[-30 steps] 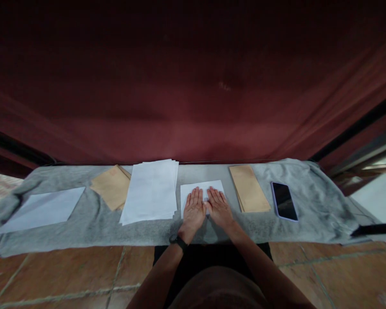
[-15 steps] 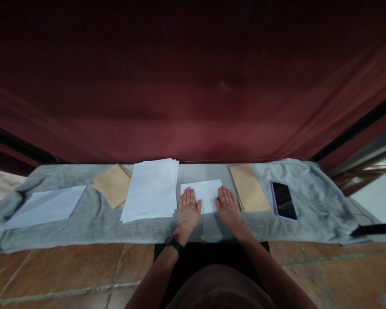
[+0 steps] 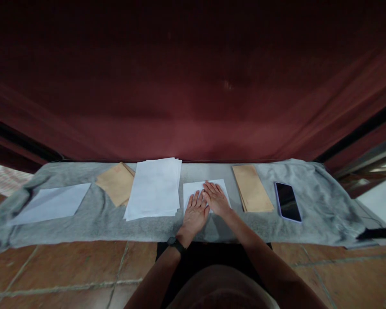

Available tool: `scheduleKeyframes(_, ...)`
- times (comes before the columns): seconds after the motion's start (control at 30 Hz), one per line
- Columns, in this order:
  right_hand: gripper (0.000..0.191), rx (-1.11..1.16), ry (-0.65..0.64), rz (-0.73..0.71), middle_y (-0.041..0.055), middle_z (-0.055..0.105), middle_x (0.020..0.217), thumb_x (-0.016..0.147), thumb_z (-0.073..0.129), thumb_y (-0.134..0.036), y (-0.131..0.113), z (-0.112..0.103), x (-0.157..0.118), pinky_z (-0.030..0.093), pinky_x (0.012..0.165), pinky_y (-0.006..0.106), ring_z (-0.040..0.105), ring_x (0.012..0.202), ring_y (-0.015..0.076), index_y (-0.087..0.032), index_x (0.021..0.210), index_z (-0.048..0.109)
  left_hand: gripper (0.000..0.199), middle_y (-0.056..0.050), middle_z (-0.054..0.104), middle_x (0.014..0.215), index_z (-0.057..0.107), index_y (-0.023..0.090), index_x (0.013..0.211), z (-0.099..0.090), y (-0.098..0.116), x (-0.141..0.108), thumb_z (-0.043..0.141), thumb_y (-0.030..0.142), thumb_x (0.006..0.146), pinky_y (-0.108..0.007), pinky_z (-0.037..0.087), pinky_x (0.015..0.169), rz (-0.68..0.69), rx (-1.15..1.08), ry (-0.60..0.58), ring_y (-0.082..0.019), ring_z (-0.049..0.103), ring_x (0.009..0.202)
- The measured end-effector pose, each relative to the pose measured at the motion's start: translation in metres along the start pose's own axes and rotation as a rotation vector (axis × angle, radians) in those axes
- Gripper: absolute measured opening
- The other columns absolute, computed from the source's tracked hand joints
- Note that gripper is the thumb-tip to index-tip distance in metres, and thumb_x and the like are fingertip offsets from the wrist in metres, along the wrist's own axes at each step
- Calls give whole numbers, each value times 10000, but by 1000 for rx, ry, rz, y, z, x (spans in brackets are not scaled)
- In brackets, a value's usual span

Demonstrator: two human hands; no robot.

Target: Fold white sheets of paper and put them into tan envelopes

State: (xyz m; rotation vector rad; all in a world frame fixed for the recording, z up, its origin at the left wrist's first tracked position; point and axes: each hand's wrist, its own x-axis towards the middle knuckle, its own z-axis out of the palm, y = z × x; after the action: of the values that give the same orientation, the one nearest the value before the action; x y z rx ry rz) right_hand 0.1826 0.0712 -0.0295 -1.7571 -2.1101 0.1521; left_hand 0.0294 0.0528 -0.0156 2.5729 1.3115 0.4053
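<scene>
A small white sheet of paper (image 3: 223,187), which looks folded, lies on the grey cloth right in front of me. My left hand (image 3: 195,213) rests flat on its left part with the fingers stretched out. Beside it, my right hand (image 3: 216,198) lies flat on the middle of the paper, its fingertips pointing up and left and touching or overlapping the left fingers. Nothing is gripped by either hand. Close by on the left is a stack of white paper (image 3: 154,189); on the right are brown envelopes (image 3: 252,189).
More brown envelopes (image 3: 116,183) lie left of the paper stack, with another white sheet (image 3: 51,204) at far left. A phone (image 3: 287,201) rests at the right. The grey cloth (image 3: 161,231) covers the narrow table, and a dark red curtain (image 3: 193,128) hangs behind it.
My right hand has slid left from the paper's right edge to its middle, meeting my left hand. My left hand has shifted slightly right and turned inward. The view has moved a little.
</scene>
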Motion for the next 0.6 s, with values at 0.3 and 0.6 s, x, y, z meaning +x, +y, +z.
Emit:
scheduleKeyframes(0.3,531,-19,1,46,109,410,1595,1066,274,-365,18,-6,16,255,1231,490,362,1492,250,-163,1521,459,449,-76,325,1649,547,275,1448,-9,1,-3,491,336,1007,-579,166,1255,66,2,-17,-320,214,1548)
scheduleKeyframes(0.6,510,-15,-11,-39,110,397,1603,1068,286,-330,11,-12,-25,246,1241,501,354,1497,250,-169,1519,461,439,-66,337,1647,563,276,1423,-9,0,-4,520,329,989,-584,141,1258,84,-21,-28,-306,211,1550)
